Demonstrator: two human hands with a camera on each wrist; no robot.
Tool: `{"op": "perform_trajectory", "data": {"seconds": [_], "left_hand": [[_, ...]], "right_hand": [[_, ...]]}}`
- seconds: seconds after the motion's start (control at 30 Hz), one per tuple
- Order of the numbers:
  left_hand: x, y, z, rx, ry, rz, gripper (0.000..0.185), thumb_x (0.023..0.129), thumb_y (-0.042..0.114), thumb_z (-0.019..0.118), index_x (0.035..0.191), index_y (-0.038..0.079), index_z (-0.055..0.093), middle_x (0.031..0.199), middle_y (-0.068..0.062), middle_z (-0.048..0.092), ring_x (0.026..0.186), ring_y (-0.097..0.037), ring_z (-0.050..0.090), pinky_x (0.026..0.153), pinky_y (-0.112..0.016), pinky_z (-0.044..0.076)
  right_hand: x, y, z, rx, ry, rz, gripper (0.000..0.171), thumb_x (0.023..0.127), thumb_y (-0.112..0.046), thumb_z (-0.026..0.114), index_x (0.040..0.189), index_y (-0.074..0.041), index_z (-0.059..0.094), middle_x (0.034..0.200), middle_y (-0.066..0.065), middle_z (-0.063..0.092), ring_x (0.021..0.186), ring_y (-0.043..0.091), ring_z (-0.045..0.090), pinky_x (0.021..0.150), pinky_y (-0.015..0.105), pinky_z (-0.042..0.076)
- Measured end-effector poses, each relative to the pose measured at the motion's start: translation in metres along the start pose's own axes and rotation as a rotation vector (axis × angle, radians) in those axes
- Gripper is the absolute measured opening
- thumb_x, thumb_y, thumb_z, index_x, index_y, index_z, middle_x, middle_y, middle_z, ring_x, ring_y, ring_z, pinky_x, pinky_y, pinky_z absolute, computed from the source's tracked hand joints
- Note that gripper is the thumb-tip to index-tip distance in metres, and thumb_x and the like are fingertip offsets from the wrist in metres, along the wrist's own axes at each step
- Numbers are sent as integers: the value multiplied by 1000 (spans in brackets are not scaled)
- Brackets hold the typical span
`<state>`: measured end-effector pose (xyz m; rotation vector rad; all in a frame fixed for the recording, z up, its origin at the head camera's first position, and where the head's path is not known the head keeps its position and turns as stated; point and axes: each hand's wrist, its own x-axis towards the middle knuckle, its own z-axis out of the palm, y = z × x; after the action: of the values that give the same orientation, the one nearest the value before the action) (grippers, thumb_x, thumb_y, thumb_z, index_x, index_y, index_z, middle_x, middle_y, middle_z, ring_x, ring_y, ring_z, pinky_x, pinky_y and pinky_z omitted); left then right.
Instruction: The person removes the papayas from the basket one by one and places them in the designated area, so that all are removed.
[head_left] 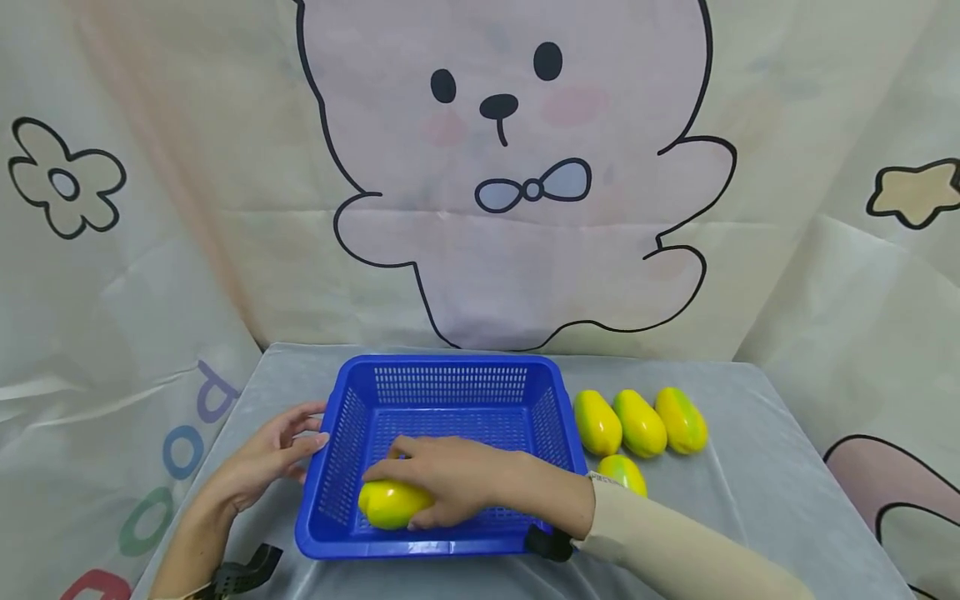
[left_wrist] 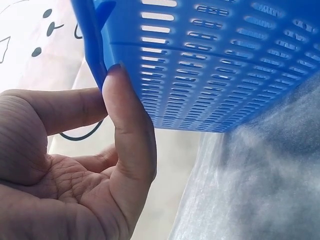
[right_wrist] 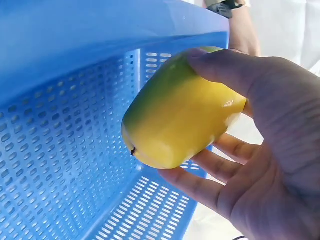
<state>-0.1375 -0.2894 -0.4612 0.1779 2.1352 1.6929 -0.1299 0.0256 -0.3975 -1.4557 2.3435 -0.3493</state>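
In the head view a blue plastic basket [head_left: 450, 548] with slotted walls stands on the table. My left hand [head_left: 266, 454] is at its left side, and in the left wrist view its thumb and a finger pinch the basket's rim [left_wrist: 95, 45]. My right hand [head_left: 453, 479] reaches over the basket and grips a glossy yellow-green papaya [head_left: 393, 504]. Seen from the right wrist, the papaya [right_wrist: 180, 117] lies between thumb and fingers, with a small dark stem spot at one end, above the basket's slotted inside [right_wrist: 60, 130].
Right of the basket, several more papayas [head_left: 640, 423] lie on the grey tablecloth [head_left: 765, 500], one of them [head_left: 622, 472] partly hidden by the right sleeve [head_left: 675, 542]. A printed cloth backdrop [head_left: 525, 275] rises behind the table and along both sides.
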Motion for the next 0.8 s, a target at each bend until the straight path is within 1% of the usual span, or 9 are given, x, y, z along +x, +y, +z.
{"op": "perform_trajectory", "data": {"seconds": [0.23, 0.37, 0.5, 0.67, 0.8], "left_hand": [[0, 3, -1, 15, 1, -3, 74, 106, 21, 62, 162, -6, 22, 147, -38, 49, 96, -20, 71, 71, -40, 65], [1, 3, 0, 13, 2, -10, 74, 106, 21, 62, 162, -6, 22, 146, -37, 51, 96, -21, 71, 70, -40, 65], [0, 3, 1, 13, 14, -18, 75, 106, 22, 63, 162, -6, 22, 146, -36, 50, 97, -21, 71, 70, -40, 64], [1, 3, 3, 11, 12, -9, 74, 106, 22, 63, 161, -6, 23, 146, -37, 51, 98, -20, 71, 68, -40, 64], [2, 4, 3, 14, 8, 0, 73, 106, 21, 62, 161, -7, 23, 144, -37, 51, 97, -19, 72, 68, -40, 63]], "right_hand": [[-10, 0, -1, 51, 75, 40, 72, 96, -36, 79, 158, -37, 44, 146, -5, 58, 115, 5, 61, 100, 21, 54], [-18, 2, 1, 75, 116, 45, 71, 97, -37, 78, 159, -34, 44, 148, -3, 56, 116, 6, 62, 99, 21, 54], [-26, 4, 2, 108, 155, 44, 71, 97, -38, 77, 160, -35, 43, 147, -4, 55, 115, 5, 62, 99, 20, 54], [-44, 9, -3, 198, 235, 111, 74, 96, -40, 78, 159, -40, 40, 147, -7, 54, 119, 7, 61, 103, 26, 55], [-60, 10, -5, 228, 313, 163, 76, 95, -40, 79, 159, -42, 39, 150, -8, 53, 123, 10, 61, 104, 29, 56]]}}
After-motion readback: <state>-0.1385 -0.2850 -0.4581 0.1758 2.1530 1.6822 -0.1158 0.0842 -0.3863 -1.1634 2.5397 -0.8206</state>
